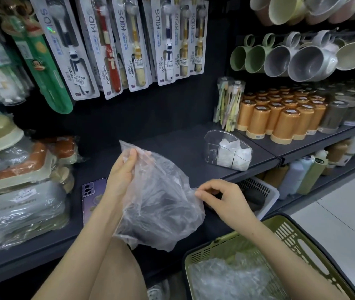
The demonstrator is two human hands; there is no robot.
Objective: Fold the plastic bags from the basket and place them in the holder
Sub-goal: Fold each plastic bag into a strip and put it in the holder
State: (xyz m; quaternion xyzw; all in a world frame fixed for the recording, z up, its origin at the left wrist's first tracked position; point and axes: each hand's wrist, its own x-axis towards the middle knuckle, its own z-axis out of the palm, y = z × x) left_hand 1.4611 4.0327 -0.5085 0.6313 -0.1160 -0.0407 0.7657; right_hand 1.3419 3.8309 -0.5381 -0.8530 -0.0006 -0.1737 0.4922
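Observation:
A crumpled clear plastic bag [161, 204] hangs above the dark shelf [183, 146], held between both hands. My left hand [122, 172] pinches its upper left corner. My right hand [217, 195] pinches its right edge. The green basket [289, 232] sits at the lower right with more clear bags [233, 278] inside. A clear holder [211, 146] stands on the shelf further back to the right, with folded white bags [230, 152] in it.
A purple phone [92, 191] lies on the shelf beside my left wrist. Wrapped packs [23, 187] are stacked at the left. Orange cups [282, 118] fill the right shelf. A white basket [261, 191] sits below the shelf edge. Toothbrush packs [118, 44] hang above.

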